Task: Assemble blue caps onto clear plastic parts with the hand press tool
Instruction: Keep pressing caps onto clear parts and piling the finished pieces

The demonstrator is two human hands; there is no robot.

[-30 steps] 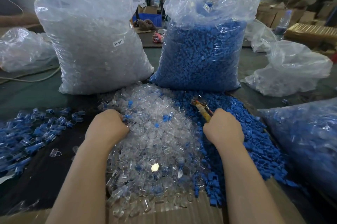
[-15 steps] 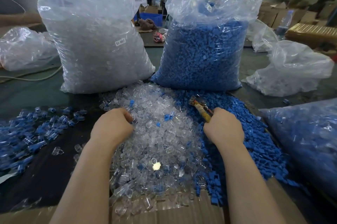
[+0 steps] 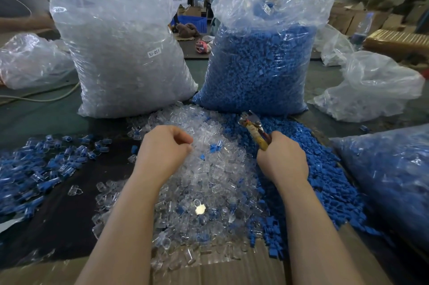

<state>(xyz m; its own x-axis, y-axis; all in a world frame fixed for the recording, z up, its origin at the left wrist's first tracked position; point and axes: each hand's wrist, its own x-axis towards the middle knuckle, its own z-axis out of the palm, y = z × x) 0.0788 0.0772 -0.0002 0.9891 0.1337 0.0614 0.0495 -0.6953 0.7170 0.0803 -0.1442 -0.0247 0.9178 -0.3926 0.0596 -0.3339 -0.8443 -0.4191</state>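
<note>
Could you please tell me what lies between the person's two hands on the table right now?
In the head view, the heap of clear plastic parts, with a few blue caps mixed in, fills the stretch between the left hand and right hand.

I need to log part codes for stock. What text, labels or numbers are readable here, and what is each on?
"SJ-017": small white sticker on the tall clear plastic bag of transparent parts.
The clear plastic bottle at far right has a label too blurred to read.
No other text is legible.
</note>
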